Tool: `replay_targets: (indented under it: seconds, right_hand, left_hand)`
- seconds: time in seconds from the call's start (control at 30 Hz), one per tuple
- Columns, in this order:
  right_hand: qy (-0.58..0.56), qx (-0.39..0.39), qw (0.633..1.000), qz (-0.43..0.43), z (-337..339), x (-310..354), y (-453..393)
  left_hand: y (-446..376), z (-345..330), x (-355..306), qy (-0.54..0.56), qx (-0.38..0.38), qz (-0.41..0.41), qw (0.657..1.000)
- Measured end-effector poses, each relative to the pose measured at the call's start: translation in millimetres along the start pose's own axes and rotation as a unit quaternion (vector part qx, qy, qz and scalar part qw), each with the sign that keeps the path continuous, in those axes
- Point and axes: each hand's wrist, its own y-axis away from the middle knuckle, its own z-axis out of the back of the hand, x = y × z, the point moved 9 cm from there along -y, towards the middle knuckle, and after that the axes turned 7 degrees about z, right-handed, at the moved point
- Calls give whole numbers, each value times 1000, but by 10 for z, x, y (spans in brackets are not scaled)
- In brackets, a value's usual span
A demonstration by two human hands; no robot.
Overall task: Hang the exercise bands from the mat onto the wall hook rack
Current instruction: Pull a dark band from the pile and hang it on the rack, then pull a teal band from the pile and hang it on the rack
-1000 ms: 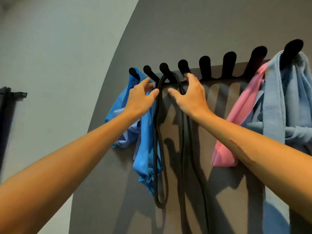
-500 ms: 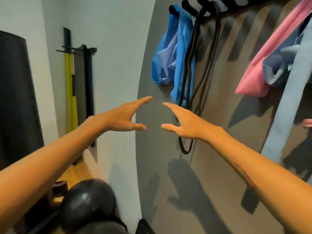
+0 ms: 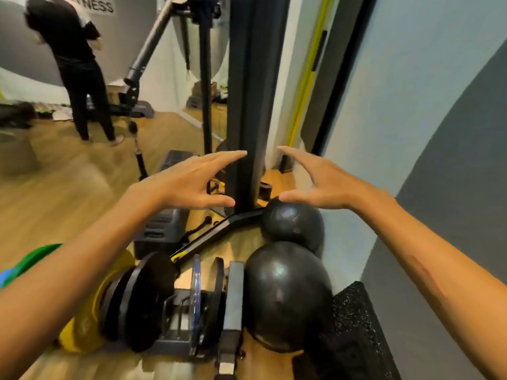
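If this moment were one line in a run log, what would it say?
left hand: open, empty | right hand: open, empty | bands, hook rack: out of view | below: two round black weight balls on wooden floor

Legible text — one partial sign only.

A pale sign (image 3: 97,5) on the far grey wall, at the upper left edge of the head view, carries dark capital letters reading "TNESS"; the start of the word is hidden behind the head of a person in dark clothes (image 3: 74,58), and a line of lettering above it is cut off by the frame edge — unreadable. The weight plates (image 3: 137,300) in the floor rack show faint markings, too blurred to read. No other text, number or brand can be made out.
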Motion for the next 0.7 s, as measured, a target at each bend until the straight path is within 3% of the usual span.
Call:
replay_targets:
  seconds: [0.2, 0.4, 0.53, 0.7]
  right_hand:
    - [-38, 115, 981, 150, -1375, 1496, -1137]
    - [-76, 222, 931, 278, -2617, 3020, -1837]
    - [-92, 260, 898, 344, -3185, 3893, -2150]
    - [-99, 284, 862, 407, -3791, 4825, -2533]
  left_hand:
    - [1937, 16, 1446, 4, -5, 177, 984]
    - [3827, 36, 2394, 27, 11, 355, 934]
    - [4793, 137, 2780, 60, -30, 453, 889]
    - [6003, 41, 2984, 111, -82, 593, 793]
